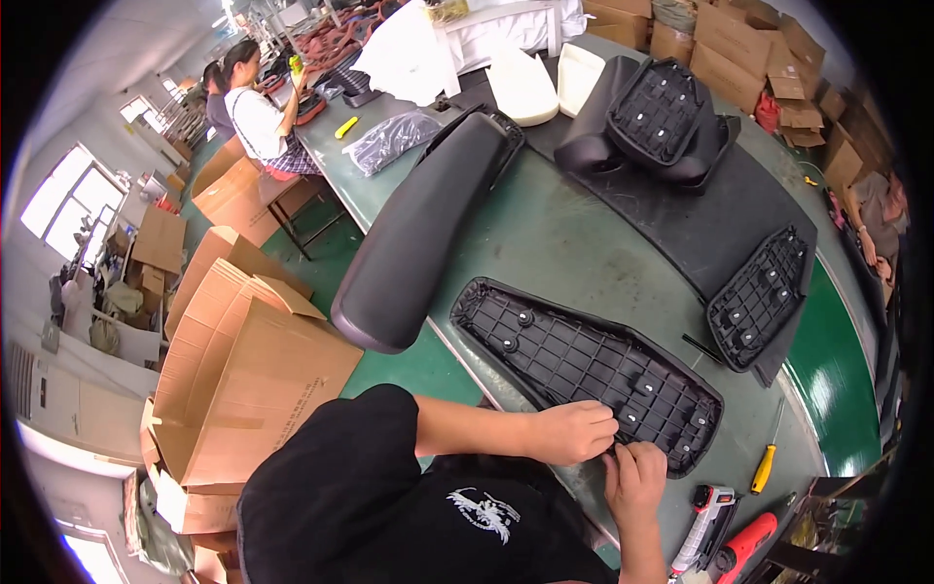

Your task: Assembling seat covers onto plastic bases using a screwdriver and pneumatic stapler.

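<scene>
The black seat base (576, 352) lies grid-up on the bench (593, 238); the left hand (572, 433) and right hand (637, 479), close together, pinch its near edge. Likely stiff but light, it suits a rim grip.

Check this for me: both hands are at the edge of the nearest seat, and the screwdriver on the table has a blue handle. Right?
Not quite: the screwdriver has a yellow handle, not blue, as the head view shows. The rest holds: left hand and right hand are at the edge of the nearest seat.
</scene>
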`<state>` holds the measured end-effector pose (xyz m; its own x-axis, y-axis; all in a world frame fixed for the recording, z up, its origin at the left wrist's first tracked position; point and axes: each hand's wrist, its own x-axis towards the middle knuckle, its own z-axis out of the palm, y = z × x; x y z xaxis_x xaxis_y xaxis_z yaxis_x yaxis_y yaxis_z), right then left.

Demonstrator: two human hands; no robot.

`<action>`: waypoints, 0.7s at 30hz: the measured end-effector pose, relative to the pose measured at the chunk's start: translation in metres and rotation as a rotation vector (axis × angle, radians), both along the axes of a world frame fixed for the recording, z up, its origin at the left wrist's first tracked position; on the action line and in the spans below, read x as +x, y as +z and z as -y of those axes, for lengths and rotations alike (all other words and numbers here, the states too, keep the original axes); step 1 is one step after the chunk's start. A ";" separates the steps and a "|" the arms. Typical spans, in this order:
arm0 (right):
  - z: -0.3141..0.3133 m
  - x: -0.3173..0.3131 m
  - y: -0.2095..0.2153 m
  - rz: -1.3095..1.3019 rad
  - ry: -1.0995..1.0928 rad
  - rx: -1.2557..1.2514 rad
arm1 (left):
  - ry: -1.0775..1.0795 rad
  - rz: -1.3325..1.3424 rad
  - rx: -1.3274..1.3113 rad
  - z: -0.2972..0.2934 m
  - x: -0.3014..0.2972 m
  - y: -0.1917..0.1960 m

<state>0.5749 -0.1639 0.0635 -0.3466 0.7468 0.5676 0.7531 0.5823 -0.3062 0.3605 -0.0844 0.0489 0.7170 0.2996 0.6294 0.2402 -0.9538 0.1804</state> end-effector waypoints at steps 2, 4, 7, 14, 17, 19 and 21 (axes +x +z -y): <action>-0.003 0.000 0.004 0.050 0.005 -0.069 | 0.000 0.003 -0.003 0.000 0.000 0.001; -0.005 -0.003 0.012 0.073 0.013 -0.081 | 0.031 0.001 0.022 0.001 0.000 0.000; -0.002 0.002 0.008 0.103 0.038 -0.134 | 0.009 -0.010 -0.004 0.008 0.001 -0.003; 0.008 0.007 0.007 0.150 0.017 -0.211 | -0.032 0.016 -0.018 0.012 0.005 -0.011; 0.008 0.010 -0.009 0.138 -0.043 -0.144 | -0.045 -0.007 0.015 0.004 0.000 -0.004; 0.009 0.012 -0.009 0.148 -0.025 -0.062 | -0.019 -0.092 0.048 0.012 -0.007 -0.007; 0.010 0.015 -0.020 0.165 -0.025 -0.053 | 0.000 -0.043 0.096 0.011 -0.006 -0.022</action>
